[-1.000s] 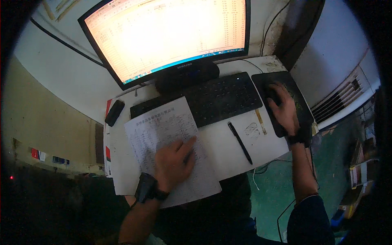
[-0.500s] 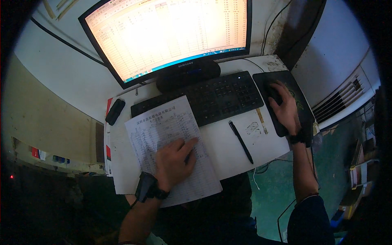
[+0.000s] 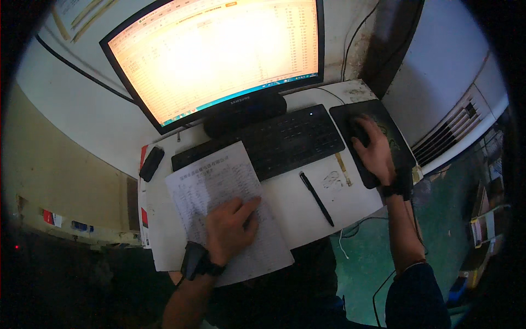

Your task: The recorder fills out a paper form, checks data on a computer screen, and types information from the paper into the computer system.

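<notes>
My left hand (image 3: 229,230) rests on a printed sheet (image 3: 205,175) covered in handwritten rows. Its index finger points across the sheet and the thumb stands apart, with nothing held. On the right, my right hand (image 3: 377,156) lies over a dark computer mouse (image 3: 357,131), mostly hidden under the palm and fingers. The mouse is on a black mouse pad (image 3: 399,143). The sheet's upper corner overlaps a black keyboard (image 3: 298,134). Between the hands, a black pen (image 3: 316,198) lies on the white desk.
A lit monitor (image 3: 219,63) showing a table stands behind the keyboard. A small black oblong object (image 3: 152,164) lies at the desk's left. A white vented panel (image 3: 446,131) is at the right. Cables hang below the desk's front edge, above a green floor (image 3: 364,257).
The view has tilted a little, so the desk and monitor appear lower and slightly left. My left hand stays on the sheet and my right hand on the mouse, with little visible movement.
</notes>
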Demonstrator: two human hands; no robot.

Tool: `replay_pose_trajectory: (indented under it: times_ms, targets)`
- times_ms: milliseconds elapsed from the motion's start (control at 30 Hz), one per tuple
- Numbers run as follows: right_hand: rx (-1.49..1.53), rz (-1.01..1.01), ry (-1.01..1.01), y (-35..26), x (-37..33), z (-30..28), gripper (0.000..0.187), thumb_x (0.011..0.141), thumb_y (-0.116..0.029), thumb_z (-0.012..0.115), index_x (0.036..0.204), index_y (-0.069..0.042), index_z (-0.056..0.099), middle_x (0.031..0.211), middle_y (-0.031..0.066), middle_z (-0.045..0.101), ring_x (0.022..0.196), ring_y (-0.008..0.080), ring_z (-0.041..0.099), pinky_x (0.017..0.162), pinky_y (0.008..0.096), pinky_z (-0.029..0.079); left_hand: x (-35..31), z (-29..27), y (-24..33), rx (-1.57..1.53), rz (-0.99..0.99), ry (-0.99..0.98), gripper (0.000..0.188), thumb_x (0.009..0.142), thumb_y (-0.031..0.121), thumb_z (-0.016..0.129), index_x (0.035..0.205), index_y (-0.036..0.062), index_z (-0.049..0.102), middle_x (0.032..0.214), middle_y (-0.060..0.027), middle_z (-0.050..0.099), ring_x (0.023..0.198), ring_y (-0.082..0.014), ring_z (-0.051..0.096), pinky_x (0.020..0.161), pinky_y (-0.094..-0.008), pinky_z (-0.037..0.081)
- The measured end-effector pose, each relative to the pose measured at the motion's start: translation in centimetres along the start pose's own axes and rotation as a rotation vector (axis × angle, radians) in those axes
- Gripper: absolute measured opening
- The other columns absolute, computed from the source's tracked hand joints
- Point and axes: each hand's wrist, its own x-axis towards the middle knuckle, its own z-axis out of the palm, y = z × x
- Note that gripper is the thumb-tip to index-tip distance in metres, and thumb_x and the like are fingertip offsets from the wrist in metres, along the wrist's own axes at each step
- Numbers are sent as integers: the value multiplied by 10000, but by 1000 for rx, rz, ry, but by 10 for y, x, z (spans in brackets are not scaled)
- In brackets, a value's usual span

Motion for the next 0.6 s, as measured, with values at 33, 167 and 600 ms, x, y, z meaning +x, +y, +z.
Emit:
replay_pose_trajectory:
  times_ms: [33, 167, 600]
  targets:
    - [-1, 0, 0, 0, 0, 0, 530, 927, -129, 748, 1441, -100, 622, 1568, 237, 561, 1403, 476, 563, 1157, 489, 494, -1, 1, -1, -1, 2, 6, 323, 854, 80, 748, 1175, 113, 774, 809, -103, 633, 700, -307, 664, 625, -441, 554]
    - [-5, 50, -37, -7, 2, -2, 518, 929, -139, 737, 1435, -102, 631, 1582, 238, 549, 1404, 470, 566, 1161, 493, 496, -2, 0, -3, -9, -8, -11, 330, 860, 86, 750, 1188, 114, 777, 813, -104, 635, 701, -305, 665, 627, -435, 553]
    - [-11, 59, -53, -9, 2, -4, 491, 938, -132, 730, 1420, -98, 645, 1580, 236, 553, 1380, 470, 589, 1148, 489, 510, -3, 0, -3, -10, -4, -9, 317, 871, 92, 745, 1185, 114, 777, 809, -108, 632, 721, -314, 666, 635, -436, 550]
